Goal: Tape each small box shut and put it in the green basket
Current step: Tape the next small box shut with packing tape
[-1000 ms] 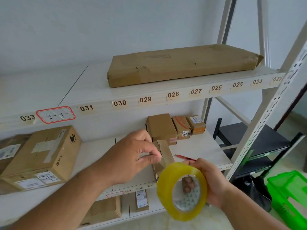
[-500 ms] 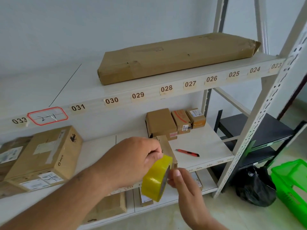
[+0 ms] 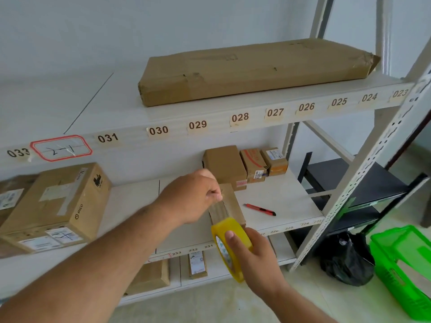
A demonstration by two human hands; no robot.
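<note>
Our left hand (image 3: 193, 197) pinches the tape end on the small box (image 3: 229, 206) | our right hand (image 3: 254, 257) grips the tape roll (image 3: 229, 243) just below | taping underway (judging) | next: cut; green basket (image 3: 405, 269) far right.

And here's the small brown cardboard box (image 3: 229, 206), lying long-ways on the middle white shelf (image 3: 286, 197), near its front edge, one end pointing toward the back. A strip of clear tape runs along its top face, stretched from the far end down to the yellow roll of clear packing tape (image 3: 231, 247), which is held on edge just off the box's near end. Back by the wall, three more small brown cardboard boxes (image 3: 247, 165) stand side by side, touching. Down on the floor at far right, the bright green plastic basket (image 3: 403, 269) sits tilted.
</note>
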